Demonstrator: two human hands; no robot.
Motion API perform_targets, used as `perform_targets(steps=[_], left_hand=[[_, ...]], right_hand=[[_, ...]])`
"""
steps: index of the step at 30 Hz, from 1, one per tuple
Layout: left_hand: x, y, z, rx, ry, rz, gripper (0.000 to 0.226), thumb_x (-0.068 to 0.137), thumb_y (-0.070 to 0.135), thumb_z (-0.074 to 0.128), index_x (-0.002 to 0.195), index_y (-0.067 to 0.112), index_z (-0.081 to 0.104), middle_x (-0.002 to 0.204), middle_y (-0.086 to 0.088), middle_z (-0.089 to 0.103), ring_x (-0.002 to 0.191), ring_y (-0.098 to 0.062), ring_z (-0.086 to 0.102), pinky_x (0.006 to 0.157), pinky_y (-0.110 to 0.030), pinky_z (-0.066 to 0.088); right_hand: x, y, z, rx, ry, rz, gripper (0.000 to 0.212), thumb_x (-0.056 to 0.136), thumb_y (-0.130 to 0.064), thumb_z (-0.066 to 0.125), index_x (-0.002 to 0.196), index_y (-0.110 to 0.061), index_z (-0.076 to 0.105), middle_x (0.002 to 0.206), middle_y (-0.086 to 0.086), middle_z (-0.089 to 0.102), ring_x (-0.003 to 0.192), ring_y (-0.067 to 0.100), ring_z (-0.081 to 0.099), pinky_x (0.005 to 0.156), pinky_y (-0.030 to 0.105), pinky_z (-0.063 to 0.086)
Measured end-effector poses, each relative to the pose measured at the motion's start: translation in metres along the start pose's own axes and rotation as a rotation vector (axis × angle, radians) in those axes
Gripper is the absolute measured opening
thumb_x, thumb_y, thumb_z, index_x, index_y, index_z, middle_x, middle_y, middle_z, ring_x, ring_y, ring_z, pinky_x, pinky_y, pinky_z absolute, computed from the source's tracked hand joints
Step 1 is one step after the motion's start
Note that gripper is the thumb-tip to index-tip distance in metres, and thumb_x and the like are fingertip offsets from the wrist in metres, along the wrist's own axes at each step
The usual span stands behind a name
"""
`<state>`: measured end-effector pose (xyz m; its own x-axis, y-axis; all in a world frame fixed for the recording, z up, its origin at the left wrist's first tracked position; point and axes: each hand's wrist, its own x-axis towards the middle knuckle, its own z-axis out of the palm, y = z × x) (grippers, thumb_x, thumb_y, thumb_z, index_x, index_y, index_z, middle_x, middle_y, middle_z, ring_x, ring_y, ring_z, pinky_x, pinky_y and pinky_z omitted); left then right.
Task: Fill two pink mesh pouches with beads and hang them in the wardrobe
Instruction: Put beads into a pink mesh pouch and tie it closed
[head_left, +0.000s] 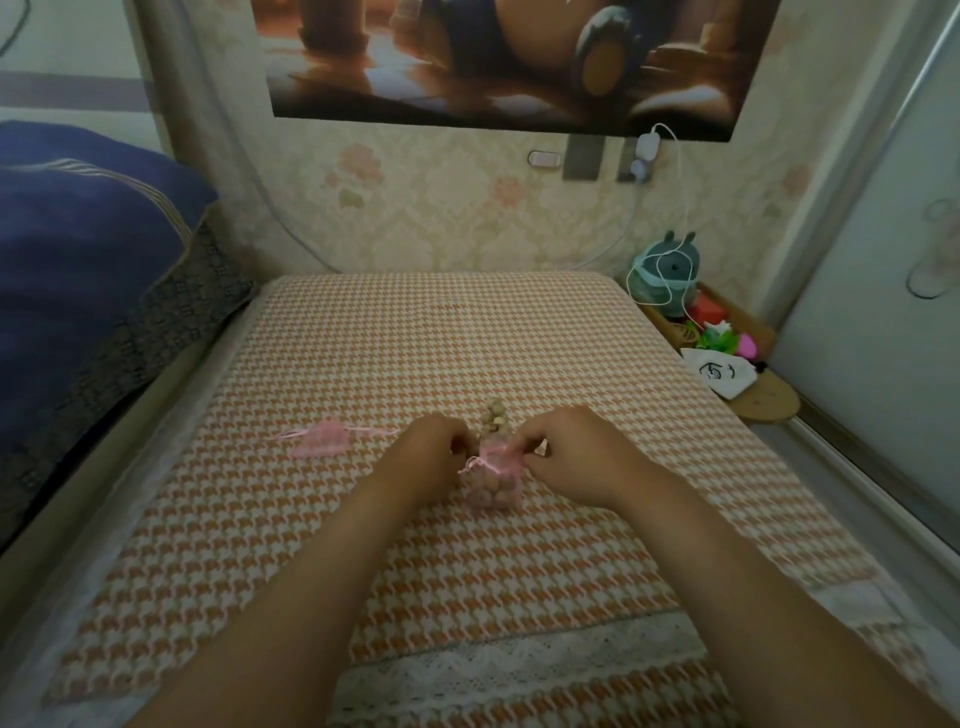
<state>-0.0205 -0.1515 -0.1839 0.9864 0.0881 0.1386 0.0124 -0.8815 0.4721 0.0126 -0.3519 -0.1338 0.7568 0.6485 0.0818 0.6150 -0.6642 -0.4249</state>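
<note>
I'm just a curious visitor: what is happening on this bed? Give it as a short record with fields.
surface: orange-and-white houndstooth bed cover
held pouch: pink mesh drawstring pouch, upright, beads inside
left hand: pinches its top
right hand: pinches its top
spare pouch: second pink mesh pouch, flat, to the left, untouched
loose beads: small tan pile behind the held pouch

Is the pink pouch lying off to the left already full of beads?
No, the left pouch lies flat and limp on the checked cover, while the other pouch bulges with beads.
</note>
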Motion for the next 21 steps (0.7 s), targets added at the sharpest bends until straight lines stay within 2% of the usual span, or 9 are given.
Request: perform_targets(steps=[3, 5, 9, 12, 16, 19, 21], left_hand=[[0.001, 0.007, -0.013, -0.133, 0.124, -0.011, 0.009, 0.085, 0.014, 0.071, 0.094, 0.013, 0.074, 0.086, 0.005, 0.065, 0.073, -0.005, 0.059, 0.068, -0.015, 0.043], [-0.001, 0.017, -0.024, -0.272, 0.201, 0.007, 0.012, 0.086, 0.014, 0.072, 0.097, 0.017, 0.073, 0.086, 0.012, 0.065, 0.073, 0.003, 0.06, 0.067, -0.007, 0.043], [-0.012, 0.033, -0.036, -0.485, 0.204, 0.076, 0.017, 0.082, 0.016, 0.076, 0.098, 0.022, 0.071, 0.088, 0.011, 0.07, 0.076, 0.002, 0.064, 0.069, -0.009, 0.05], [-0.018, 0.036, -0.031, -0.364, 0.14, 0.09, 0.01, 0.081, 0.02, 0.077, 0.091, 0.022, 0.073, 0.085, 0.014, 0.07, 0.073, 0.007, 0.059, 0.065, -0.008, 0.044], [-0.017, 0.036, -0.024, -0.278, 0.133, 0.09, 0.009, 0.082, 0.026, 0.076, 0.091, 0.025, 0.074, 0.089, 0.016, 0.068, 0.08, 0.004, 0.058, 0.074, -0.016, 0.045], [-0.014, 0.035, -0.023, -0.248, 0.107, 0.12, 0.01, 0.083, 0.031, 0.073, 0.093, 0.028, 0.074, 0.095, 0.016, 0.066, 0.086, -0.002, 0.06, 0.078, -0.022, 0.049], [-0.012, 0.036, -0.025, -0.256, 0.138, 0.125, 0.009, 0.086, 0.032, 0.069, 0.095, 0.03, 0.072, 0.099, 0.016, 0.063, 0.086, -0.001, 0.06, 0.078, -0.021, 0.049]], right_hand=[[0.001, 0.001, -0.001, 0.003, 0.001, 0.01, 0.022, 0.089, -0.022, 0.064, 0.097, -0.038, 0.077, 0.095, -0.017, 0.073, 0.078, 0.003, 0.064, 0.075, 0.037, 0.058], [0.001, 0.002, -0.001, -0.011, -0.003, 0.008, 0.02, 0.09, -0.024, 0.064, 0.098, -0.036, 0.077, 0.095, -0.014, 0.074, 0.08, 0.005, 0.065, 0.076, 0.039, 0.058], [0.0, 0.001, -0.002, -0.046, -0.008, 0.004, 0.019, 0.09, -0.026, 0.063, 0.101, -0.034, 0.076, 0.098, -0.013, 0.074, 0.083, 0.008, 0.065, 0.078, 0.04, 0.057], [0.0, -0.002, -0.003, -0.054, -0.017, -0.004, 0.018, 0.091, -0.028, 0.064, 0.102, -0.034, 0.076, 0.101, -0.013, 0.074, 0.086, 0.008, 0.065, 0.079, 0.035, 0.055], [-0.001, -0.005, -0.004, -0.073, -0.01, -0.015, 0.015, 0.091, -0.033, 0.065, 0.1, -0.035, 0.077, 0.101, -0.014, 0.073, 0.083, 0.003, 0.06, 0.074, 0.027, 0.05], [-0.001, -0.003, -0.004, -0.066, -0.006, -0.012, 0.015, 0.091, -0.033, 0.064, 0.098, -0.034, 0.077, 0.1, -0.012, 0.074, 0.085, 0.006, 0.062, 0.075, 0.03, 0.052], [-0.001, -0.001, -0.004, -0.066, -0.002, -0.008, 0.016, 0.09, -0.031, 0.064, 0.098, -0.035, 0.077, 0.097, -0.012, 0.074, 0.084, 0.007, 0.064, 0.076, 0.034, 0.055]])
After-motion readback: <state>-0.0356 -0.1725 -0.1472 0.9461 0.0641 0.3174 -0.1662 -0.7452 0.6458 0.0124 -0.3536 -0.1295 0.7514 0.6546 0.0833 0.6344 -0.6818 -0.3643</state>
